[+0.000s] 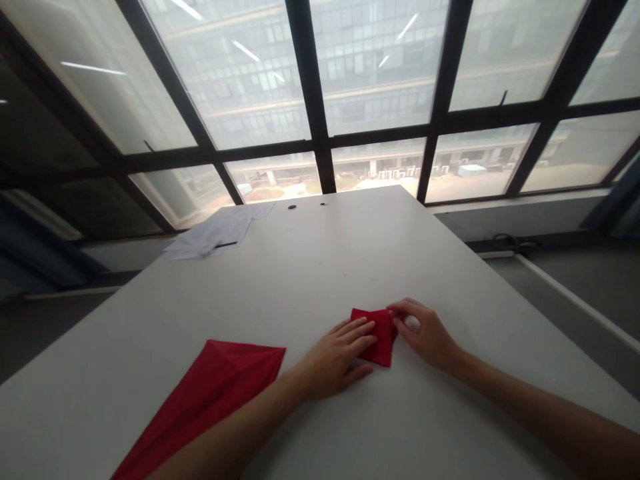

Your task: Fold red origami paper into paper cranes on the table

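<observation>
A small folded red cloth (383, 343), roughly square with uneven edges, lies on the white table in front of me. My left hand (343, 357) rests flat over its left part, fingers stretched out and the thumb apart. At its upper right corner my right hand (423, 333) pinches the edge between thumb and fingertips. Part of the cloth is hidden under my left fingers. A larger red cloth (200, 393), creased and pointed at its upper corners, lies to the left, partly covered by my left forearm.
The white table (300, 267) runs away towards large dark-framed windows (320, 140). Loose papers (220, 227) with a dark pen (226, 245) lie at its far left. A cable hole (292, 207) is near the far edge. Blue curtains (40, 240) hang at the sides.
</observation>
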`<state>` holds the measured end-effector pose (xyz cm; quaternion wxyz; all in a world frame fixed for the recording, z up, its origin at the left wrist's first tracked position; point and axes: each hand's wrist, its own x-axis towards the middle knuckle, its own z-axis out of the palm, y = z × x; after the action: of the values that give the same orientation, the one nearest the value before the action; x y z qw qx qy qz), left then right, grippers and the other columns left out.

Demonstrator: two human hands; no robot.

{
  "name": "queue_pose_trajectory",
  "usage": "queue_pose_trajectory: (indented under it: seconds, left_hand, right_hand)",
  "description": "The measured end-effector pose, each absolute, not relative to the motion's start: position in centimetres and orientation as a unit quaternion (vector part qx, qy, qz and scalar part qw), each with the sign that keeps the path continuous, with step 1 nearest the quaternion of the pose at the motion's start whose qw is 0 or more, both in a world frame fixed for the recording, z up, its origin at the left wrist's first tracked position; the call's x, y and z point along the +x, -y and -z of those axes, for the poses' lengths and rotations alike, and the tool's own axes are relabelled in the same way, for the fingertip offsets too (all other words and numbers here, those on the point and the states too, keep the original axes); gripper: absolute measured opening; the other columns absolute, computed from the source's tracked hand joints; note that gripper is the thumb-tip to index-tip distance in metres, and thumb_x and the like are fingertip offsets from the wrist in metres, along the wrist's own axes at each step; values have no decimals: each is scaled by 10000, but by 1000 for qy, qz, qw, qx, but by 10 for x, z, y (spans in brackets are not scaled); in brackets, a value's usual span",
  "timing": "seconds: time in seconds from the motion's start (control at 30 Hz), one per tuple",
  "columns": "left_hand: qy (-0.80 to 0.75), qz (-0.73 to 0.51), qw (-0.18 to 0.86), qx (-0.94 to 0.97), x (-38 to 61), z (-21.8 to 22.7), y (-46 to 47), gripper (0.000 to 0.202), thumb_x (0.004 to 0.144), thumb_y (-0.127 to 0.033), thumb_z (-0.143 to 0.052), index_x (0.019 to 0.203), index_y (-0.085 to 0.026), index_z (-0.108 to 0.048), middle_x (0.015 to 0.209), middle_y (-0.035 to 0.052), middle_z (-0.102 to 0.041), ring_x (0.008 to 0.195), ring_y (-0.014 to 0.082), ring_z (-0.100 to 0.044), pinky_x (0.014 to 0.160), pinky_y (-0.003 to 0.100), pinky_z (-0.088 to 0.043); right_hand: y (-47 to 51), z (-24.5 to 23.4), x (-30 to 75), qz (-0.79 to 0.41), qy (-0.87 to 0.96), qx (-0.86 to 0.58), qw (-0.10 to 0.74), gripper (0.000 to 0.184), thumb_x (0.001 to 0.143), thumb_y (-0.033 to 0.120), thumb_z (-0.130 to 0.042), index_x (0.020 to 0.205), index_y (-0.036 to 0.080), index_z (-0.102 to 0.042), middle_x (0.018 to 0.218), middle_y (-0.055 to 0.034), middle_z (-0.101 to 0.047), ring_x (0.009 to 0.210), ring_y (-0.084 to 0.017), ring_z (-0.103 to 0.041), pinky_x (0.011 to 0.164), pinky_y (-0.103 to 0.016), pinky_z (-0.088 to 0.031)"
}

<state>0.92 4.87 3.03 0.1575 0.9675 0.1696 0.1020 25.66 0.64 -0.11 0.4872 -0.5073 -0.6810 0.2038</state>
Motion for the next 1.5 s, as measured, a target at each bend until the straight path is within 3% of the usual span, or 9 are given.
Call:
queue_pose_trajectory:
  seconds: [0.2, 0.3, 0.4, 0.57, 0.77, 1.0, 1.2, 1.4, 1.5]
  left_hand:
    - [-175, -131, 170, 961, 11, -31, -47, 434, 937, -380, -583, 1340, -229, -526, 1489, 116, -454, 1378, 284, -421, 1180, 473, -296]
    - [-194, -140, 196, 951, 12, -32, -45, 414, 922, -342, -608, 1312, -227, -527, 1415, 112, -508, 1328, 273, -463, 1161, 444, -338]
    - [-223, -151, 223, 937, 12, -29, -46, 511, 924, -345, -602, 1389, -224, -428, 1381, 119, -530, 1305, 275, -482, 1129, 455, -382]
    - [-239, -163, 220, 932, 12, -25, -46, 625, 941, -358, -575, 1498, -261, -308, 1443, 117, -461, 1314, 275, -468, 1106, 453, -412]
    - [-233, -158, 161, 946, 12, -25, -47, 493, 976, -382, -512, 1454, -290, -432, 1431, 93, -482, 1360, 272, -414, 1166, 472, -324]
    - [-239, -112, 123, 957, 11, -21, -50, 555, 1003, -477, -414, 1513, -274, -331, 1554, 74, -380, 1409, 269, -367, 1149, 461, -291]
    - [-271, -105, 93, 952, 9, -21, -49, 582, 986, -528, -416, 1506, -277, -349, 1532, 77, -411, 1351, 299, -401, 1103, 477, -304]
    - [-273, -91, 86, 954, 6, -20, -50, 651, 987, -551, -387, 1541, -233, -267, 1570, 87, -347, 1372, 307, -342, 1098, 479, -298]
    - [-271, -73, 75, 957, 5, -22, -49, 676, 982, -579, -367, 1556, -253, -219, 1589, 82, -308, 1372, 312, -334, 1087, 486, -306]
  right_hand:
    - [-2, -1, 252, -237, 682, -466, 511, 194, 884, 181, -550, 1037, 208, -666, 1027, -82, -686, 929, -211, -662, 808, -349, -573]
    - [0, 0, 250, -236, 701, -468, 484, 236, 881, 169, -567, 1093, 222, -657, 1032, -69, -708, 927, -203, -670, 843, -359, -568]
    - [2, -1, 249, -221, 739, -462, 439, 245, 882, 155, -578, 1095, 230, -672, 1054, -67, -715, 973, -209, -661, 902, -381, -543]
    - [6, -11, 245, -188, 813, -411, 368, 307, 891, 119, -552, 1138, 240, -687, 1121, -84, -684, 1052, -215, -627, 948, -384, -519]
    - [10, -13, 245, -137, 847, -412, 307, 320, 894, 110, -557, 1153, 256, -676, 1143, -65, -673, 1070, -227, -599, 965, -408, -492]
    - [7, -11, 255, -104, 849, -435, 280, 288, 912, 177, -575, 1164, 266, -681, 1183, -67, -666, 1096, -238, -594, 986, -426, -469]
    - [6, -10, 263, -94, 873, -414, 238, 445, 871, 233, -652, 1312, 275, -606, 1334, -84, -603, 1229, -283, -532, 1062, -488, -414]
    - [5, -11, 274, -97, 891, -377, 235, 323, 932, 269, -602, 1250, 300, -652, 1364, -48, -605, 1290, -247, -510, 1149, -494, -304]
    - [5, -11, 277, -107, 884, -385, 242, 402, 939, 274, -594, 1341, 281, -581, 1332, -54, -632, 1270, -233, -528, 1156, -486, -289]
